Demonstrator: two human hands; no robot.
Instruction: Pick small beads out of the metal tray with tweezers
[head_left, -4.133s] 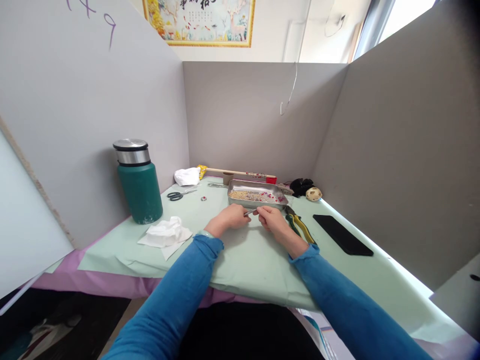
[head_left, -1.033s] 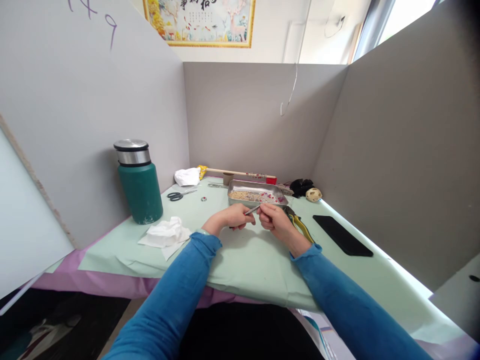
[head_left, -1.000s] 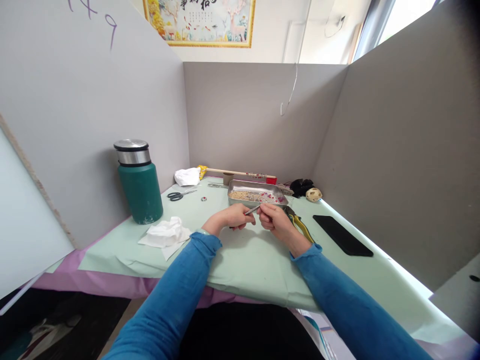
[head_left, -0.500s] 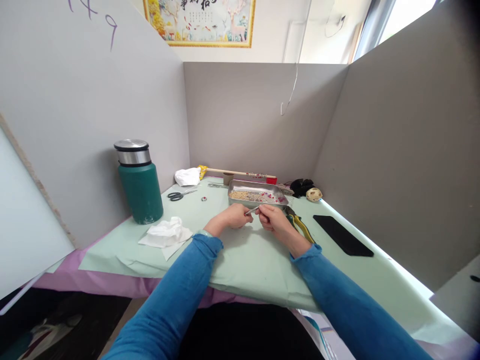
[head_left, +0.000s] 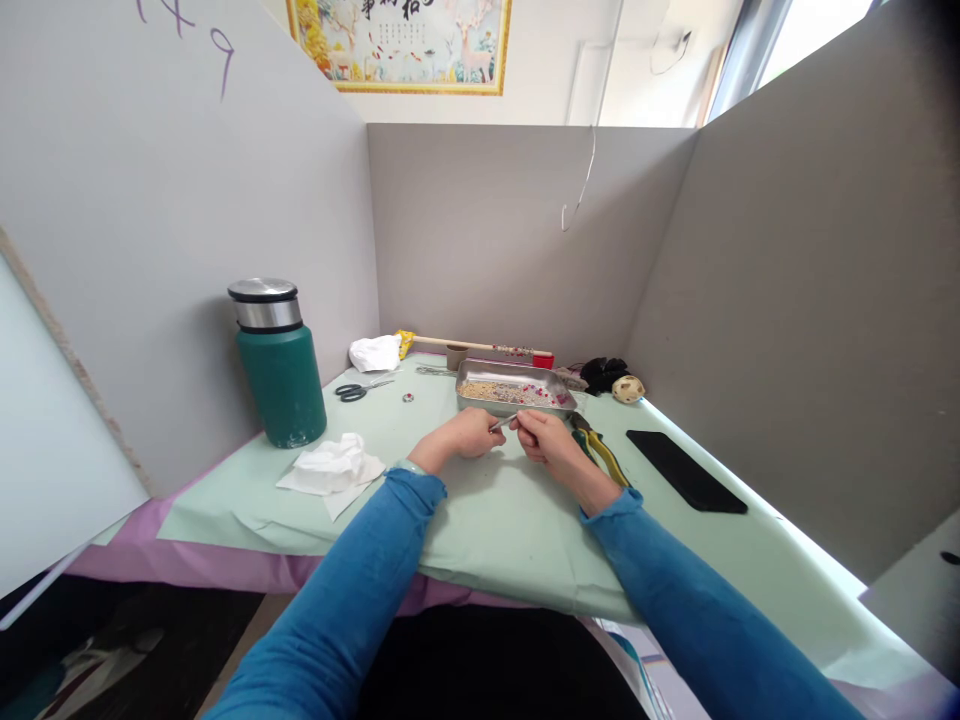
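Both hands meet over the table's middle, just in front of a metal tray (head_left: 517,407) that holds tan grains or beads and red ones. A thin silvery stick-like piece (head_left: 504,422) spans the gap between them; its exact kind is too small to make out. My left hand (head_left: 471,433) is closed around one end of it. The fingertips of my right hand (head_left: 547,438) pinch the other end. Yellow-handled pliers (head_left: 606,455) lie just beside my right wrist.
At left stand a green bottle (head_left: 281,385) and crumpled tissue (head_left: 332,467). Scissors (head_left: 352,391) lie behind. Further back are a wooden stick (head_left: 465,345), a small brown cup (head_left: 455,357) and a red box (head_left: 543,361). A black phone-like slab (head_left: 686,471) rests at right. Grey partitions enclose the table.
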